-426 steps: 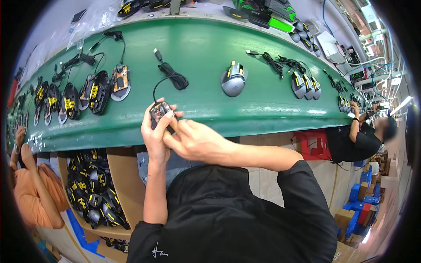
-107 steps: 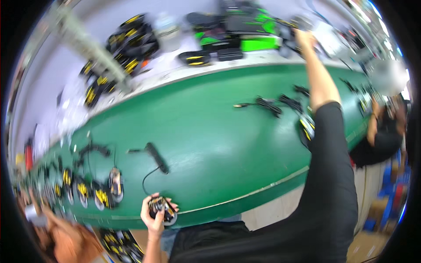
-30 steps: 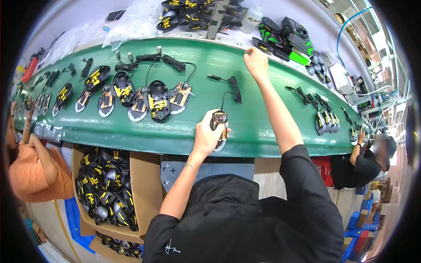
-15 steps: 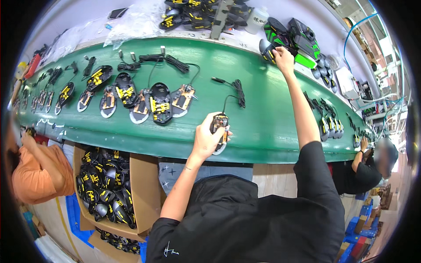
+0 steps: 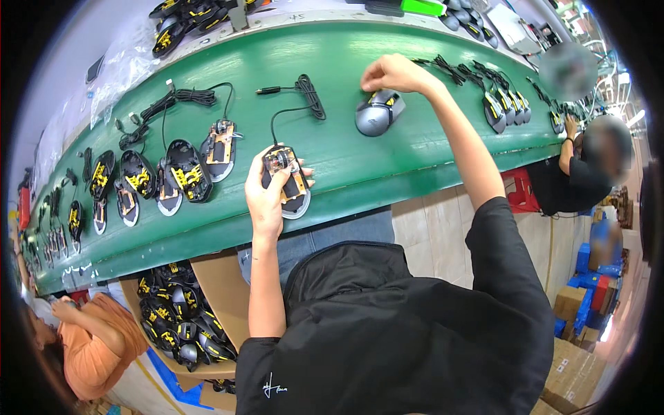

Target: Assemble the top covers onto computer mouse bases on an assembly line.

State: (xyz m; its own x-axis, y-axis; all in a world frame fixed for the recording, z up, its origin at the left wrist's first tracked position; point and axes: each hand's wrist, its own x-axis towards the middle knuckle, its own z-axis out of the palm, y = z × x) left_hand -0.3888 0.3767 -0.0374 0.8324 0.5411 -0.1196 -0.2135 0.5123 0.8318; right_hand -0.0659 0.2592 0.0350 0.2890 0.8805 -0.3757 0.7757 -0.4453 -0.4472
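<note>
So the left hand (image 5: 266,200) is wrapped around an open mouse base, a black bottom shell with a bare yellowish circuit board and a clear scroll wheel on top (image 5: 285,181). The fingers curl over its far side and the thumb sits on the near side, holding it right at the near edge of the long green counter (image 5: 387,155). Its long axis runs roughly away from the person, wheel end pointing up the counter, and its thin black cable (image 5: 297,104) trails off that end to a coiled bundle with a plug further out.

The right hand (image 5: 391,72) is stretched well out, up and to the right of that mouse base, fingers bunched down in a pinch at the top of a grey domed mouse cover with yellow accents (image 5: 377,112). It's touching or just about touching the cover's far end; I can't tell if it actually has a grip. So the cover lies beyond and to the right of the base, clearly the right hand's side, with bare green counter between the two.

Left of the base there's a row of other open black-and-yellow mouse bases (image 5: 176,169). Below the counter edge, down-left of the base, a cardboard box of black-and-yellow mouse shells (image 5: 183,325). Another person in an orange top (image 5: 97,353) sits further left.
</note>
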